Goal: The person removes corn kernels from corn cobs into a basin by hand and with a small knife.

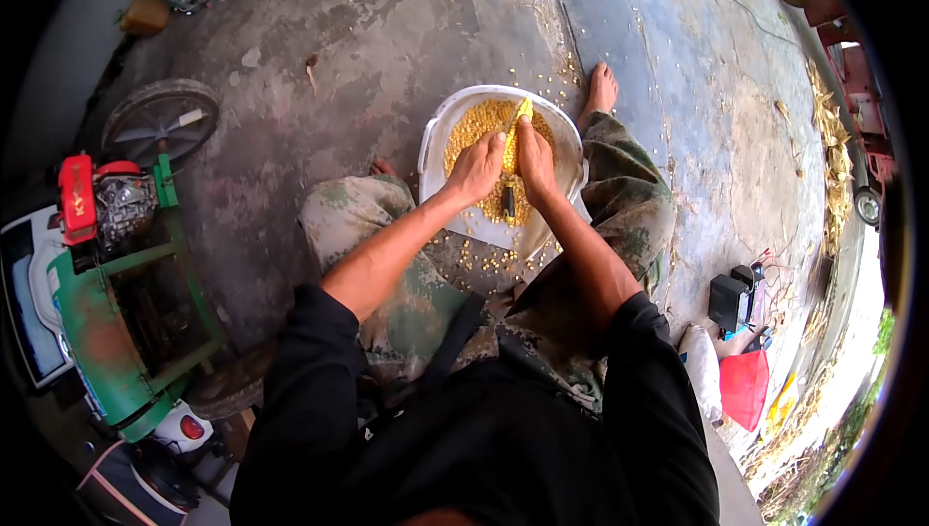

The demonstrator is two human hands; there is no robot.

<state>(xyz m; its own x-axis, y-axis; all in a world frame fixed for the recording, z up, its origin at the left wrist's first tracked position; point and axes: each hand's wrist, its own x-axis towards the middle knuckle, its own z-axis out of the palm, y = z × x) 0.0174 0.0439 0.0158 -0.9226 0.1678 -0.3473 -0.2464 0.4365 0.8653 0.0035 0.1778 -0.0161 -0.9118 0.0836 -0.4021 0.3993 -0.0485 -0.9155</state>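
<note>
A corn cob (524, 111) clamped by the left hand (475, 169) and right hand (537, 161), held over a white tub (474, 226) partly filled with yellow kernels (471, 126), a dark handle (509, 201) seen between the wrists, stray kernels strewn on the floor (368, 71).

"Upper garment?"
"Black top (484, 449), sleeves (314, 381) ending near the elbows. Small white mark (369, 434) at the front."
"Lower garment?"
"Loose camouflage trousers (629, 192), mottled green, brown and tan."
"Remaining coverage?"
"Left hand (474, 170), right hand (537, 160) and both forearms (387, 253) bare. Feet (602, 90) likewise bare."
</note>
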